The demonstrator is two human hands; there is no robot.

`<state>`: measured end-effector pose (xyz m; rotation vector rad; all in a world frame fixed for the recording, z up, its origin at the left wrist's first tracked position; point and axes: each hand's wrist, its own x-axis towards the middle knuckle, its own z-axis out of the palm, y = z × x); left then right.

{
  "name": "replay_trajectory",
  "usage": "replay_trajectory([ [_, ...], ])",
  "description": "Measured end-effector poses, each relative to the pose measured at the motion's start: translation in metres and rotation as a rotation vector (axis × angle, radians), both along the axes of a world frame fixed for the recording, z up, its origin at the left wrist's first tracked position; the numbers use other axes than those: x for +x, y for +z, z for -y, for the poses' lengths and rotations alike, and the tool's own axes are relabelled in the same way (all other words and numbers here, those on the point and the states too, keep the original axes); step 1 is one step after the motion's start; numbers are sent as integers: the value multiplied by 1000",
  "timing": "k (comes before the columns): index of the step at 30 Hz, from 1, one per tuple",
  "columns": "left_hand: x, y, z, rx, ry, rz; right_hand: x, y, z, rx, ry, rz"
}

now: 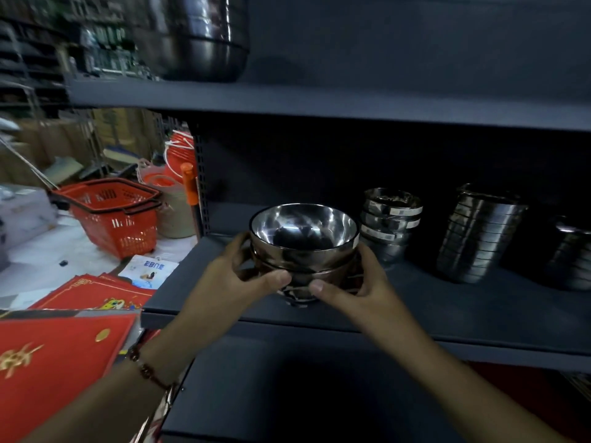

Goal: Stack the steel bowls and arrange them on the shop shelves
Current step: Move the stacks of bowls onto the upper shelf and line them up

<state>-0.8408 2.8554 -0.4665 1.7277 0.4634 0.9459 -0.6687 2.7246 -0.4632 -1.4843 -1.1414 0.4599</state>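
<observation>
I am gripping the stack of steel bowls [303, 251] between my left hand [243, 276] and right hand [361, 282], hovering near the middle shelf [447, 311] edge, left of the other stacks [390, 222].

Bowl stacks on the middle shelf [447, 311]: four; bowl stacks on the upper shelf [351, 103]: one; red baskets [112, 215]: two, nested; hands: two

Base of the held bowl stack [303, 270] was hidden behind both thumbs; bowl count couldn't be told. Rightmost bowl stack [572, 257] was cut off by the frame edge. Big bowls on the top shelf [204, 36] were blurred, tops cropped. Background shelving [64, 43] at upper left was too smeared to read.
</observation>
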Motion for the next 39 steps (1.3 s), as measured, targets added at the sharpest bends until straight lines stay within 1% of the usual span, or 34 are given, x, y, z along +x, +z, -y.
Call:
replay_trajectory([
  [6,-46,54,41,107,-16,28,-42,53,41,103,64,44],
  [8,-59,74,51,150,-15,35,-51,71,53,138,57,59],
  [13,-79,124,72,268,-24,84,-66,119,77,203,70,159],
  [17,-74,174,76,347,35,109,-65,172,80,243,107,209],
  [21,-54,224,53,468,121,71,-50,221,56,256,79,172],
  [24,-29,249,23,475,190,29,-35,248,26,228,49,103],
  [29,19,261,-16,442,230,-1,-16,270,-21,87,-27,27],
  [33,46,261,-41,345,262,-39,2,276,-53,7,-109,29],
  [39,65,261,-67,363,407,-114,18,278,-86,-42,-170,6],
])
